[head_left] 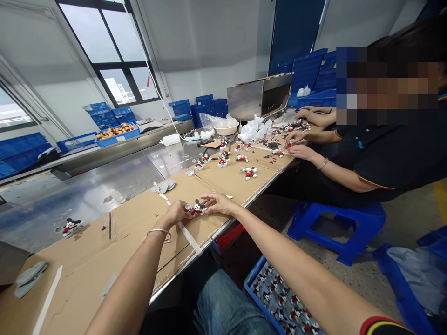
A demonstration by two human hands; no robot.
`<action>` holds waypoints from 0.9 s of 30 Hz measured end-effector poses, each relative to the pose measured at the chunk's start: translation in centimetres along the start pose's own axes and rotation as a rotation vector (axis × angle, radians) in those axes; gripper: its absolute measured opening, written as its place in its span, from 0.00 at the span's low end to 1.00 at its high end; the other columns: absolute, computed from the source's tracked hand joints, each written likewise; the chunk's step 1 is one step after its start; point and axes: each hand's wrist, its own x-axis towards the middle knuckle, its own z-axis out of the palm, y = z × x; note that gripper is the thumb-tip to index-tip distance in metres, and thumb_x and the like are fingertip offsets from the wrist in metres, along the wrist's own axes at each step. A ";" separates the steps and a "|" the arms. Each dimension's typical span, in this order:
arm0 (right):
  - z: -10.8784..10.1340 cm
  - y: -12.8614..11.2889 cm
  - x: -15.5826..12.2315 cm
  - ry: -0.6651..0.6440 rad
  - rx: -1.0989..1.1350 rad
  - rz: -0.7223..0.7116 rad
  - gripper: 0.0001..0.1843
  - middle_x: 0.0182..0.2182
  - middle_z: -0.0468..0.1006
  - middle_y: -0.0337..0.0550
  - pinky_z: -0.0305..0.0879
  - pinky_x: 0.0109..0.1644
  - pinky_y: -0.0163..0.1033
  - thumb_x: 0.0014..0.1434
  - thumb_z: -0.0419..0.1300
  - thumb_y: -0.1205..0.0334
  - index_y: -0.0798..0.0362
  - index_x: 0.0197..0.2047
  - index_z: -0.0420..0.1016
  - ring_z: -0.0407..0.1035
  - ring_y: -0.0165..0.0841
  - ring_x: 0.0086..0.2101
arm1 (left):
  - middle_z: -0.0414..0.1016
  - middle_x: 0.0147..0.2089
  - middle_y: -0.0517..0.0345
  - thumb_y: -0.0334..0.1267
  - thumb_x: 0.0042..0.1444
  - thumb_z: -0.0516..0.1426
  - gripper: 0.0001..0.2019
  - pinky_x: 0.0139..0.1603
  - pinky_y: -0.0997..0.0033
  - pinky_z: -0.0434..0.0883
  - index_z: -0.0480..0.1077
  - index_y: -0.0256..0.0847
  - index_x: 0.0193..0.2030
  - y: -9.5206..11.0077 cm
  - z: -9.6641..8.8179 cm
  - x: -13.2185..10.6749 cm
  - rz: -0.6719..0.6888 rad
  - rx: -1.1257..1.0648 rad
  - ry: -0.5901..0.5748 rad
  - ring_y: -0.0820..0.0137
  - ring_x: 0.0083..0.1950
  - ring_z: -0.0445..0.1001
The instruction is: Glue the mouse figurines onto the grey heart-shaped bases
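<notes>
A small mouse figurine (197, 209) with round black ears and a red body stands upright on the cardboard between my hands. My left hand (177, 214) has its fingers closed at the figurine's left side, beside a grey cup-like part (189, 207). From the other side, my right hand (220, 204) pinches the figurine near its ear and arm; its fingertips are partly hidden. Flat grey pieces (164, 186) lie a little beyond my left hand. Farther along the table stand several similar figurines (222, 160), and one lies nearer, a figurine (249, 172) with its limbs spread.
Cardboard (136, 246) covers the table, whose metal edge runs past my lap. Below, a blue crate (254, 274) holds several figurines. To the right, co-workers' hands (300, 151) handle small parts. A blue stool (335, 223) stands beside the table. Another figurine (71, 226) is at far left.
</notes>
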 end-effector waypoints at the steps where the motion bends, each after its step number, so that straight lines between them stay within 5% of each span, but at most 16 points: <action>1: 0.1 0.0 0.0 0.011 -0.028 -0.010 0.20 0.46 0.78 0.46 0.69 0.54 0.54 0.61 0.65 0.62 0.56 0.55 0.71 0.73 0.40 0.47 | 0.75 0.38 0.59 0.43 0.60 0.60 0.12 0.35 0.66 0.75 0.73 0.34 0.39 0.0 0.0 0.0 -0.002 -0.002 -0.002 0.67 0.36 0.75; 11: 1.5 -0.2 -0.1 0.105 -0.183 0.006 0.18 0.43 0.77 0.45 0.70 0.51 0.52 0.63 0.62 0.56 0.56 0.54 0.70 0.73 0.38 0.43 | 0.75 0.39 0.58 0.43 0.61 0.59 0.12 0.37 0.64 0.75 0.72 0.35 0.40 -0.5 0.2 0.3 -0.013 -0.044 -0.001 0.67 0.37 0.75; 27: 2.0 2.0 0.7 0.103 -0.067 0.018 0.18 0.41 0.77 0.43 0.73 0.45 0.47 0.64 0.61 0.56 0.56 0.54 0.70 0.74 0.36 0.39 | 0.74 0.35 0.60 0.44 0.61 0.59 0.12 0.33 0.68 0.74 0.72 0.34 0.37 -0.1 -0.1 -0.2 0.007 -0.021 -0.032 0.69 0.33 0.75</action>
